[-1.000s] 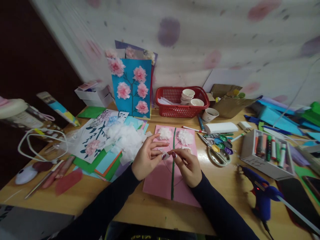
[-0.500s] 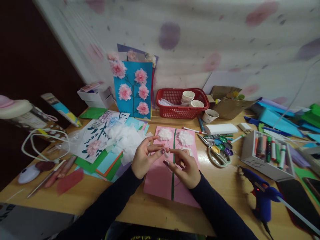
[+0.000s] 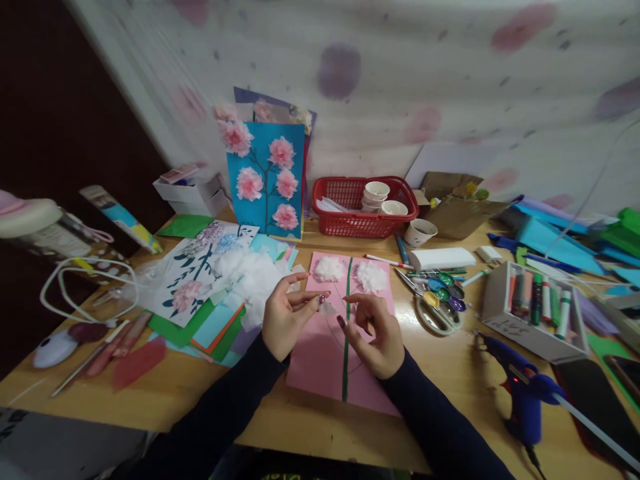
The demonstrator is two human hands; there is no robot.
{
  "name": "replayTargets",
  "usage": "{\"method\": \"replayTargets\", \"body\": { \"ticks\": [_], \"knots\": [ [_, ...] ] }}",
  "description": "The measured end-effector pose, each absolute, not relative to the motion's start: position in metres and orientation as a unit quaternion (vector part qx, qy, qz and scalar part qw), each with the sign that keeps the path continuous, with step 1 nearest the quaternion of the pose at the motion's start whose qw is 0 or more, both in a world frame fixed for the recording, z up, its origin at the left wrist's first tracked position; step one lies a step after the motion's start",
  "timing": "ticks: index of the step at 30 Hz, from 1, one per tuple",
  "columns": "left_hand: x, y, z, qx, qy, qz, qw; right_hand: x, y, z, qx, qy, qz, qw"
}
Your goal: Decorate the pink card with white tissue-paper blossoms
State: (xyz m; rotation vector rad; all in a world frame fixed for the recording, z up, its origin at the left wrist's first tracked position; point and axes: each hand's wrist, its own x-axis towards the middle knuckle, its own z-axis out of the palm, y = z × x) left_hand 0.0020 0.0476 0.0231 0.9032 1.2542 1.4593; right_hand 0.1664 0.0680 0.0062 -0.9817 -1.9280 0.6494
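My left hand (image 3: pixel 290 313) pinches a small white tissue paper piece (image 3: pixel 328 308) between thumb and fingertips, over the pink card (image 3: pixel 317 363). To its right, my right hand (image 3: pixel 377 333) is open, with its thumb and index finger apart and the other fingers curled; nothing shows between them. Below both hands, the card carries a green painted stem (image 3: pixel 345 373) and thin drawn branches. Two fluffy white paper flowers, the left flower (image 3: pixel 329 269) and the right flower (image 3: pixel 371 275), sit near its top. A heap of white tissue pieces (image 3: pixel 250 277) lies left of my left hand.
A blue glue gun (image 3: pixel 525 393) lies at the right, near the marker box (image 3: pixel 533 320). Scissors (image 3: pixel 440 317) and a paint palette (image 3: pixel 445 290) are right of the card. Behind stand a red basket (image 3: pixel 345 223), a paper cup (image 3: pixel 421 232) and a blue flower card (image 3: pixel 265 180).
My hands have drawn apart: the right fingertips have moved right, away from the left ones. The white tissue paper piece stays in my left hand.
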Motion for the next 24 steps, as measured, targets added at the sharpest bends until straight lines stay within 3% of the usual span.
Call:
{"method": "replayTargets", "body": {
  "ticks": [5,10,13,19,24],
  "knots": [
    [0.006,0.046,0.023,0.394,0.535,0.593,0.455,0.161,0.069,0.011,-0.356,-0.837,0.089,0.407],
    [0.005,0.042,0.022,0.428,0.498,0.585,0.475,0.161,0.074,0.008,-0.347,-0.835,0.035,0.425],
    [0.003,0.039,0.025,0.458,0.469,0.576,0.488,0.163,0.073,0.006,-0.359,-0.821,0.067,0.439],
    [0.005,0.037,0.027,0.476,0.498,0.544,0.478,0.166,0.071,0.006,-0.434,-0.751,0.242,0.435],
    [0.009,0.042,0.023,0.455,0.501,0.564,0.473,0.166,0.071,0.008,-0.423,-0.763,0.266,0.410]
  ]
}}
